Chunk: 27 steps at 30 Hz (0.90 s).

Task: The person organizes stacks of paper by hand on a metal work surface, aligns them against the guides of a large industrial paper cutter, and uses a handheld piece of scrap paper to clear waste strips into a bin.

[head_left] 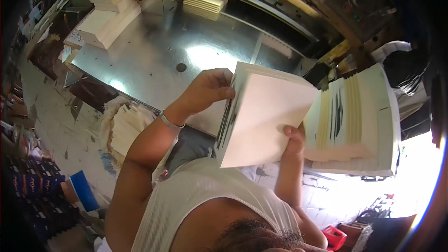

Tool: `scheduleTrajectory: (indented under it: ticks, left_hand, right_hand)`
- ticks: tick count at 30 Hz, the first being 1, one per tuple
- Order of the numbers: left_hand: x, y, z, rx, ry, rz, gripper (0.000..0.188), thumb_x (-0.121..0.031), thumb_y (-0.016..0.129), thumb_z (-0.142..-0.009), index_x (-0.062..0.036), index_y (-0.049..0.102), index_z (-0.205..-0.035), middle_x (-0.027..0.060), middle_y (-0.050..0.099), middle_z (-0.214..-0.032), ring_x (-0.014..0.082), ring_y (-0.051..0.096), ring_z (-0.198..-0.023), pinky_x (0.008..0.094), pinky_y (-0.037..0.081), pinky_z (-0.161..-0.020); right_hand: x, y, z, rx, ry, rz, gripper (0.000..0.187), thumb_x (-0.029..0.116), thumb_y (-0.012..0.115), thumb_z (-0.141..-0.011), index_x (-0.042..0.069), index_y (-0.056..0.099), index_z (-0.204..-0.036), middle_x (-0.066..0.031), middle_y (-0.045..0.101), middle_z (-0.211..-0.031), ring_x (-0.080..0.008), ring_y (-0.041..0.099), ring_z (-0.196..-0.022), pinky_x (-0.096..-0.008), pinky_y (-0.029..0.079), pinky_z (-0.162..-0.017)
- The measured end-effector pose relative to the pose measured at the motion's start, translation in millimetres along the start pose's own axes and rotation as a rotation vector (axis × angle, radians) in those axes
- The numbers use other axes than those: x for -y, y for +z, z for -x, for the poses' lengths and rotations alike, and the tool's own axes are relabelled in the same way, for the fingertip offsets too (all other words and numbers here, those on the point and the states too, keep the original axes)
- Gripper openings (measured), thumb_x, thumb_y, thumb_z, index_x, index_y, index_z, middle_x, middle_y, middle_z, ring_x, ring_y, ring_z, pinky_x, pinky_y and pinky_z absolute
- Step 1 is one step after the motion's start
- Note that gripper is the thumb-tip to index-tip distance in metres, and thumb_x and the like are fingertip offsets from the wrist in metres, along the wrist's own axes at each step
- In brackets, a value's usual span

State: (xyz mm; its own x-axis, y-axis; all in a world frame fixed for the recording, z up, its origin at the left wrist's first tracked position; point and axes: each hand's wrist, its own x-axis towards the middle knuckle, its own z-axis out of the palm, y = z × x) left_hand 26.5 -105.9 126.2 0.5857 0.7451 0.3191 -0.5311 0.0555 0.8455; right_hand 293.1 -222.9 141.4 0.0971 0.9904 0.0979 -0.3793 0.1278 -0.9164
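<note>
Stack of cream sheets (pixel 266 121) held upright above metal table (pixel 154 56), clamped between both hands. Right hand (pixel 295 140) closed on lower edge, thumb laid over front sheet. Left hand (pixel 207 91) curled round left edge, fingers pressed on fanned sheet ends (bracelet worn at wrist). Large pile of bound paper blocks (pixel 359 121) seen just behind, at right. Smaller cream stack (pixel 203 2) set at table's far end.
</note>
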Motion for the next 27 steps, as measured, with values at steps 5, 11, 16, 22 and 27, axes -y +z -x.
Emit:
scheduleTrajectory:
  ticks: [5, 11, 16, 22, 27]
  left_hand:
    - [12, 21, 9, -0.05, 0.164, -0.091, 0.02, -0.018, 0.066, -0.102, -0.0004, 0.071, -0.11, 0.0057, 0.072, -0.098, 0.0132, 0.065, -0.091, 0.0276, 0.052, -0.084]
    - [54, 66, 47, -0.115, 0.241, 0.198, 0.065, -0.037, 0.067, -0.099, 0.0036, 0.048, -0.146, 0.0137, 0.059, -0.141, 0.0221, 0.057, -0.129, 0.0372, 0.044, -0.109]
    - [73, 86, 32, -0.082, 0.399, -0.065, 0.108, -0.03, 0.097, -0.071, -0.0023, 0.036, -0.155, 0.0113, 0.043, -0.156, 0.0238, 0.038, -0.147, 0.0404, 0.028, -0.122]
    - [66, 106, 19, -0.146, 0.29, -0.193, 0.062, -0.014, 0.085, -0.087, -0.0033, 0.054, -0.139, 0.0082, 0.06, -0.136, 0.0186, 0.054, -0.128, 0.038, 0.041, -0.11]
    - [59, 105, 23, -0.128, 0.244, -0.152, 0.068, -0.022, 0.08, -0.091, 0.0008, 0.047, -0.146, 0.0152, 0.056, -0.142, 0.0245, 0.051, -0.134, 0.0403, 0.039, -0.114]
  right_hand:
    - [-45, -26, -1, 0.045, -0.007, -0.301, 0.083, 0.039, 0.077, -0.081, -0.004, 0.047, -0.147, -0.0227, 0.064, -0.134, -0.0372, 0.066, -0.12, -0.0495, 0.055, -0.104]
    - [-35, -3, -14, 0.032, -0.227, -0.427, 0.067, 0.05, 0.048, -0.104, 0.007, 0.041, -0.154, -0.0141, 0.055, -0.149, -0.0342, 0.056, -0.133, -0.0496, 0.046, -0.113]
    - [-16, 29, -24, -0.056, -0.458, -0.451, 0.064, 0.045, 0.051, -0.101, 0.004, 0.042, -0.15, -0.0151, 0.056, -0.143, -0.0334, 0.057, -0.13, -0.0496, 0.05, -0.106]
    - [-7, 32, -18, 0.31, -0.64, -0.516, 0.062, 0.045, 0.052, -0.102, 0.004, 0.046, -0.148, -0.0168, 0.056, -0.144, -0.0358, 0.058, -0.128, -0.0552, 0.05, -0.103]
    - [-5, 33, -16, 0.328, -0.666, -0.441, 0.059, 0.043, 0.056, -0.1, 0.003, 0.052, -0.144, -0.0173, 0.062, -0.137, -0.0355, 0.065, -0.117, -0.0522, 0.056, -0.093]
